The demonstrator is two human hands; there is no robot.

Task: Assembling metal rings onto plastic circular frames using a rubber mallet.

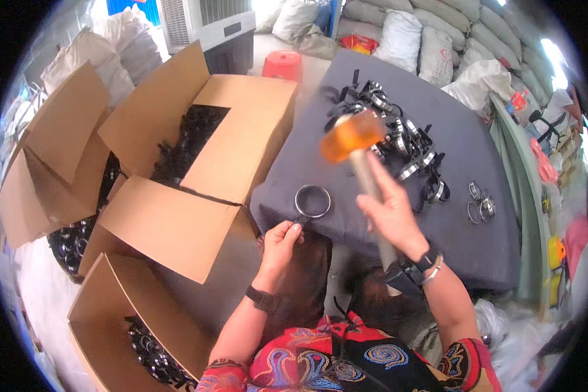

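Note:
In my left hand [282,244] is the short dark handle of a round metal ring [313,201], pinched between thumb and fingers. The ring lies flat at the near left edge of the grey-covered table [372,225]. My right hand [394,212] grips the pale handle of a mallet [353,137] with an orange, see-through head, blurred and raised above the table. Behind the mallet lies a pile of black-handled metal rings [405,140]. A few bare metal rings [482,204] sit apart at the table's right side.
Open cardboard boxes [170,219] stand at the left, with black-handled pieces [186,144] inside. Another open box [98,326] is at the lower left. A red stool [282,65] and an air cooler [206,26] stand behind. Stacked sacks [431,32] line the far side.

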